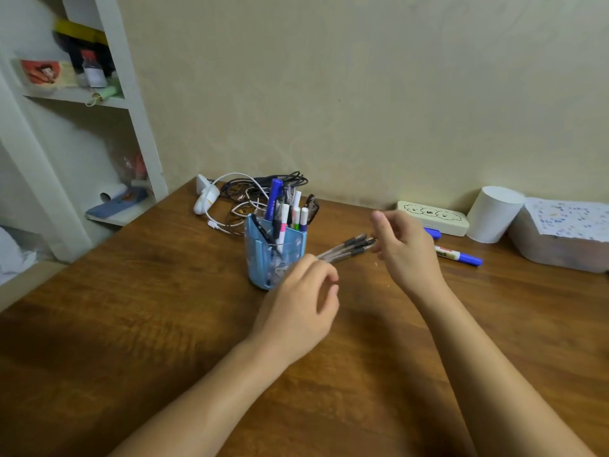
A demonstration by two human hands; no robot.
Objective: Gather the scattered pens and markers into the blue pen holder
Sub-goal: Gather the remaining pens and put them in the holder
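Wooden desk (pixel 164 324) sitting against a beige wall. Closest in, the left hand (pixel 301 305) is pinching a bundle of clear pens (pixel 346 247), their tips reaching the right hand (pixel 407 247), whose fingers are hanging loose, gripping nothing. The blue pen holder (pixel 275 250), already stuffed, is standing just left of them. Further back, a blue-capped marker (pixel 459 256) is lying loose.

Wood-grain table (pixel 164 308) (slight sheen), translucent blue plastic pen holder (pixel 290 249), clear plastic pens (pixel 346 249)
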